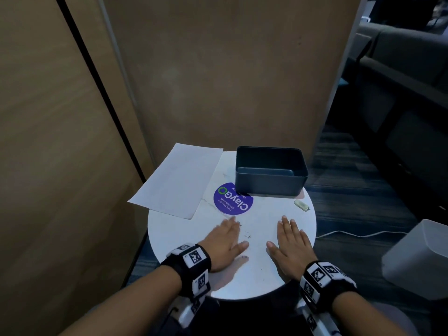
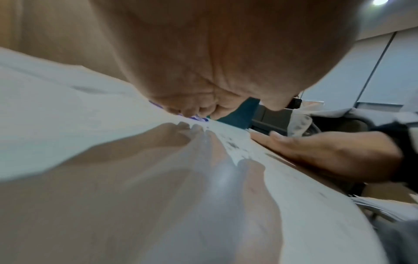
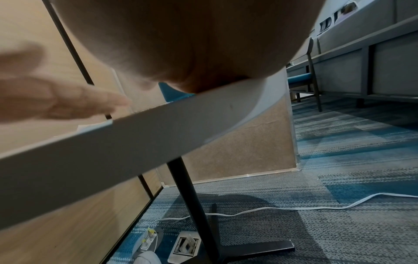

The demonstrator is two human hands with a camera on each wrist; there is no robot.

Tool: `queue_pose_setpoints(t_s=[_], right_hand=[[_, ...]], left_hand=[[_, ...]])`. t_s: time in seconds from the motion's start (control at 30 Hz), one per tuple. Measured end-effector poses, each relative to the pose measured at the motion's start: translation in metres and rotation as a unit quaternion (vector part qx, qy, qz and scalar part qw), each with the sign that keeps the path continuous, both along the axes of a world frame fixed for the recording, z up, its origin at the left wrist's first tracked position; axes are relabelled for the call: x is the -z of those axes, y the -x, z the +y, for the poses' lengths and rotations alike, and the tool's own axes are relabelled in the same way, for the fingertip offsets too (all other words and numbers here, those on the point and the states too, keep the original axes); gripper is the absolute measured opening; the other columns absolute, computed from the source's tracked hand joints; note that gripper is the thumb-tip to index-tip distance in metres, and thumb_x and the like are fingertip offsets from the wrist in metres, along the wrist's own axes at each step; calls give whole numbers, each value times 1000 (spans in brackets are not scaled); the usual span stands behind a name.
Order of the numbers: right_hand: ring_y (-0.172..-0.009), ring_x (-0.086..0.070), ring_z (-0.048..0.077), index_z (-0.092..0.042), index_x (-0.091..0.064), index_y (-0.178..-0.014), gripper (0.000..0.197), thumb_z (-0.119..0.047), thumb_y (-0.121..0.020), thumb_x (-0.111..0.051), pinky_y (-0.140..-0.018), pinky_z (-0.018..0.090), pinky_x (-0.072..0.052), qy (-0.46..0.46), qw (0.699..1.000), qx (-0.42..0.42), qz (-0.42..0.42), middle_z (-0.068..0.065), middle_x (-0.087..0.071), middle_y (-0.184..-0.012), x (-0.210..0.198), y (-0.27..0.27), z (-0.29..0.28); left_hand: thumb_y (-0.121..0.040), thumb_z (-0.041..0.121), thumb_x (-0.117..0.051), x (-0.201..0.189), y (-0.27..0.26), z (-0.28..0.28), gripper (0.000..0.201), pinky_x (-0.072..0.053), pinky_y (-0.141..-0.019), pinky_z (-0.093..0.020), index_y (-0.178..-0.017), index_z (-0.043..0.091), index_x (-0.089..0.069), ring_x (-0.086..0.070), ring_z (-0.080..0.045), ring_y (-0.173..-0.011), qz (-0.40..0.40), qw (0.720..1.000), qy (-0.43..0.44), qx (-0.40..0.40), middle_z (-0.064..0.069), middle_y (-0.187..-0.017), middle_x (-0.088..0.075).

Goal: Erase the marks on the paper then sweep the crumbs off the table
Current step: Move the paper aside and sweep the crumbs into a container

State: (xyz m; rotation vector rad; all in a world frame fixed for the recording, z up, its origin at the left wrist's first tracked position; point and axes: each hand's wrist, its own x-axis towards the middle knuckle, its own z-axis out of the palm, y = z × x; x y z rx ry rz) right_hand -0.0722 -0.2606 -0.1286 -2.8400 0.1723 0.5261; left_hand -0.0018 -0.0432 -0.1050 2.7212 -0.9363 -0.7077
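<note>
A white sheet of paper lies at the back left of the round white table, overhanging its edge. A small white eraser sits near the right rim. Dark eraser crumbs lie between my two hands; the left wrist view shows these crumbs as dark specks. My left hand rests flat on the table with straight fingers, its fingertips near the purple sticker. My right hand also lies flat, palm down, right of the crumbs; in the left wrist view the right hand shows side-on. Neither holds anything.
An empty dark blue box stands at the back of the table, behind a round purple sticker. Brown panels rise behind and to the left. A white bin and a white cable are on the carpet to the right.
</note>
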Motion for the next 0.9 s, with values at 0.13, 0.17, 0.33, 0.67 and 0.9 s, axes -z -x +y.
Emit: queue_pose_setpoints(t_s=[0.13,0.17,0.33,0.67,0.9], right_hand=[[-147,27,19,-13,16,-154,119,-75,-54,33,-119,38,12,-3,1000,1,-6,2,32,-157,6,5,3],[-145,29,17,-13,16,-154,116,-73,-56,30,-118,37,13,-4,1000,2,-8,2,31,-158,5,5,3],[-143,31,15,-13,17,-153,115,-72,-55,29,-118,37,14,-18,1000,5,-20,-1,37,-152,1,2,1],[-142,33,15,-17,20,-153,111,-72,-57,28,-117,35,15,-23,999,-5,-33,-2,37,-154,9,2,-8],[-148,25,19,-13,15,-154,75,-57,-100,-12,-120,39,12,4,999,3,-45,1,31,-157,0,-5,-17]], left_hand=[[-103,39,-39,-32,-38,-2,54,-34,-112,-41,-151,16,-33,-35,-30,-139,-153,979,75,-109,-10,-158,-26],[-102,38,-41,-46,-51,-7,47,-40,-106,-41,-145,18,-40,-45,-30,-130,-177,964,116,-160,-9,-151,-35],[-104,45,-37,-105,-124,-43,47,-42,-85,-37,-137,13,-46,-59,-36,-102,-116,897,221,-365,-17,-139,-45],[-96,22,-53,-84,-155,-92,16,-42,-67,-32,-92,7,-58,-57,-33,-81,-88,959,41,-268,-16,-100,-64],[-92,25,-59,-114,-121,-77,37,-42,-67,-32,-120,5,-46,-58,-32,-90,-97,961,79,-248,-15,-109,-61]])
